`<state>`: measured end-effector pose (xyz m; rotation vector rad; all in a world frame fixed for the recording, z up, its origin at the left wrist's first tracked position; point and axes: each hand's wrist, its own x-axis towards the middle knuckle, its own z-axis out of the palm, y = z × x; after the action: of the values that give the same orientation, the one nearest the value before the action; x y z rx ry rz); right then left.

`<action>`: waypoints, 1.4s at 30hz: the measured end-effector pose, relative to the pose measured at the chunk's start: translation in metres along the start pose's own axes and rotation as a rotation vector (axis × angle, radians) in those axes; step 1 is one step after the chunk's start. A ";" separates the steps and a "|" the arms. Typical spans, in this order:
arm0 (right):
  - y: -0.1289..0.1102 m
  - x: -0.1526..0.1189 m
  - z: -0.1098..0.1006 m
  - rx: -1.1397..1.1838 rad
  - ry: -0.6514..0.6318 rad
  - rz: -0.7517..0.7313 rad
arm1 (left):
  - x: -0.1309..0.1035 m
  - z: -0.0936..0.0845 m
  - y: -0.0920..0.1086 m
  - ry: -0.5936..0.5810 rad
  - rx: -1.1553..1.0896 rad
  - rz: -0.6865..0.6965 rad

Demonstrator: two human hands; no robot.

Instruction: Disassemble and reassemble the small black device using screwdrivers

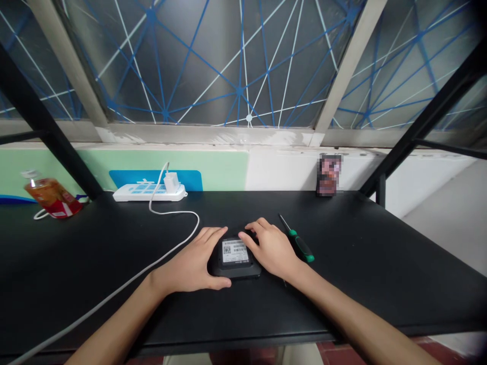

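A small black device point(238, 271) with a white printed label point(235, 251) lies flat on the black table between my hands. My left hand point(194, 261) rests at its left side, thumb and fingers spread apart around that edge. On the other side, my right hand point(272, 246) is at the device's right edge, with its thumb near the label's upper right corner and its fingers apart beyond. Neither hand is closed around the device. Just right of my right hand lies a screwdriver point(302, 246) with a green and black handle, its shaft pointing away from me.
A white power strip point(150, 192) with a plugged-in charger point(171, 181) sits at the back. Its white cable point(125, 285) runs across the table's left side. A red and orange pouch point(55, 197) stands back left; a blurred dark object point(328, 176) leans on the wall.
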<state>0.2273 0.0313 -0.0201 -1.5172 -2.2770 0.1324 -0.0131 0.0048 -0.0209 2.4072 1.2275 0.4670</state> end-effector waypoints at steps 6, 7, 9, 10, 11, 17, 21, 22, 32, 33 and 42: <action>-0.002 0.002 0.000 -0.037 0.020 0.028 | 0.002 0.001 0.006 -0.004 -0.024 0.006; -0.003 0.002 0.000 -0.044 0.021 0.037 | 0.003 0.001 0.006 -0.004 -0.022 0.003; -0.005 0.003 0.000 -0.058 0.021 0.052 | 0.004 0.001 0.008 -0.003 -0.019 -0.002; -0.006 0.003 0.000 -0.064 0.019 0.059 | 0.004 0.001 0.008 0.000 -0.020 -0.002; -0.008 0.004 0.000 -0.071 0.016 0.065 | 0.004 0.001 0.008 0.004 -0.022 0.001; -0.018 0.014 -0.006 -0.118 -0.038 0.116 | 0.003 0.001 0.007 -0.006 -0.045 0.023; -0.019 0.020 -0.005 -0.143 -0.067 0.143 | 0.003 0.000 0.008 -0.029 -0.052 0.036; -0.019 0.021 -0.004 -0.144 -0.073 0.147 | 0.003 0.000 0.009 -0.035 -0.054 0.037; -0.019 0.025 -0.005 -0.091 -0.125 0.198 | 0.002 0.002 0.007 -0.070 -0.036 0.021; -0.019 0.025 -0.005 -0.086 -0.130 0.203 | 0.002 0.003 0.007 -0.069 -0.034 0.023; -0.018 0.026 -0.006 -0.057 -0.149 0.236 | 0.003 0.001 0.014 -0.088 -0.037 0.020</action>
<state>0.2050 0.0467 -0.0016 -1.8597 -2.2218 0.2558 -0.0016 -0.0002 -0.0143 2.3843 1.1477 0.3824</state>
